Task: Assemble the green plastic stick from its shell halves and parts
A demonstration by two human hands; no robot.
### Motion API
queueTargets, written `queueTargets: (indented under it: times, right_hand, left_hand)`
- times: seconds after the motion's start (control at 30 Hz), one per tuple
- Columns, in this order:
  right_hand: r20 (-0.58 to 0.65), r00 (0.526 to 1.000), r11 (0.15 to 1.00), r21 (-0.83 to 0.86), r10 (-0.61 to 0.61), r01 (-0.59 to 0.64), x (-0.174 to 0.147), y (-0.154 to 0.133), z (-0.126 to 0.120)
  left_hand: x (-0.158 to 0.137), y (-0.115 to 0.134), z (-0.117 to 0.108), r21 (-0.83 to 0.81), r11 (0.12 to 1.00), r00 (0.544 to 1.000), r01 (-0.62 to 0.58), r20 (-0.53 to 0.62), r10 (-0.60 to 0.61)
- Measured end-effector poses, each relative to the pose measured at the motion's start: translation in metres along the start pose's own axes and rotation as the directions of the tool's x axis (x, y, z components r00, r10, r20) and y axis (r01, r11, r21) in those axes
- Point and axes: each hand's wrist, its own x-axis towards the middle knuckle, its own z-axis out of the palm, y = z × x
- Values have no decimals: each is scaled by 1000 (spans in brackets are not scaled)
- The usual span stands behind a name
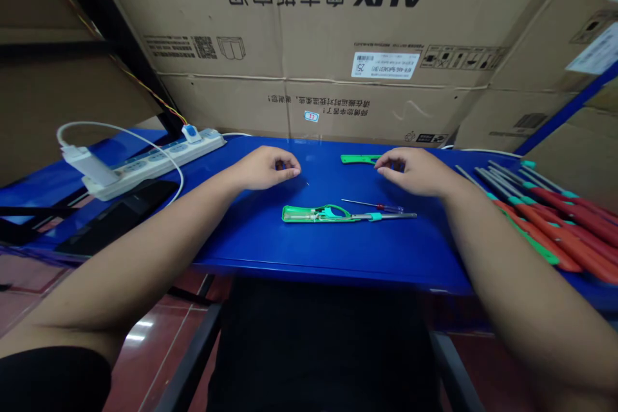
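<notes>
On the blue table lies an opened gas lighter (321, 214), its green casing half holding the inner parts and its metal tube pointing right. A small screwdriver (374, 206) with a red and clear handle rests just behind the tube. My right hand (410, 170) is curled over the right end of a loose green casing half (357, 159), partly hiding it; its fingers look closed on that end. To the left, my left hand (265, 167) rests with fingers curled in and thumb close to the index finger; I see nothing in it. A tiny thin piece (308, 183) lies beside it.
Several red and orange long-tube lighters (555, 219) are heaped at the right. At the left stand a white power strip (154, 161) with a plugged-in charger (89, 164) and a dark phone (120, 212). A large cardboard sheet (309, 32) walls off the back.
</notes>
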Motion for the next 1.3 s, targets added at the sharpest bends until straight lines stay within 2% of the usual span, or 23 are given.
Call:
queueTargets:
  times: [0.13, 0.3, 0.37, 0.47, 0.53, 0.6, 0.67, 0.73, 0.87, 0.93, 1.0, 1.1, 1.2, 1.3]
  right_hand:
    - [-54, 994, 977, -188, 91, -99, 24, 31, 5]
    - [38, 998, 973, -229, 54, -44, 48, 40, 16]
    - [79, 996, 976, -218, 35, -17, 51, 35, 18]
    - [89, 996, 982, -187, 12, 5, 49, 17, 13]
    - [82, 997, 989, -147, -12, 24, 44, -2, 8]
    - [92, 994, 996, -68, -50, 56, 36, -25, 6]
    - [100, 989, 986, 134, -112, 98, 25, -46, 9]
    - [-8, 983, 957, 230, -182, 179, 15, -62, 15]
    - [-126, 896, 875, 197, -425, 443, 2, -71, 30]
    - [-174, 858, 847, 156, -483, 508, 1, -70, 35]
    - [-197, 843, 844, 108, -500, 526, 2, -71, 38]
    - [-117, 840, 831, 122, -530, 542, 2, -76, 40]
    - [58, 831, 823, 193, -553, 535, 0, -82, 42]
    - [193, 820, 839, 207, -539, 503, -1, -83, 42]
  left_hand:
    - [3, 0, 8, -46, 997, 998, 63, -20, -64]
    - [12, 20, 3, -126, 988, 992, 84, -80, -94]
    - [16, 30, -5, -80, 996, 995, 40, -92, -47]
    - [21, 42, -12, 77, 995, 989, -58, -133, 68]
    - [23, 48, -10, 154, 981, 970, -115, -195, 144]
    - [22, 52, -3, 143, 979, 955, -145, -238, 177]
    - [18, 55, 4, 58, 988, 968, -143, -200, 152]
    - [12, 56, 7, -47, 995, 989, -88, -123, 82]
    - [3, 51, 1, -324, 945, 998, 49, 42, -38]
    - [0, 47, -4, -436, 897, 991, 76, 132, -20]
    - [0, 44, -7, -452, 887, 979, 95, 206, 1]
    - [2, 39, -9, -374, 917, 965, 138, 258, -40]
    - [5, 32, -9, -339, 922, 969, 186, 216, -116]
    - [7, 25, -9, -286, 945, 966, 161, 241, -92]
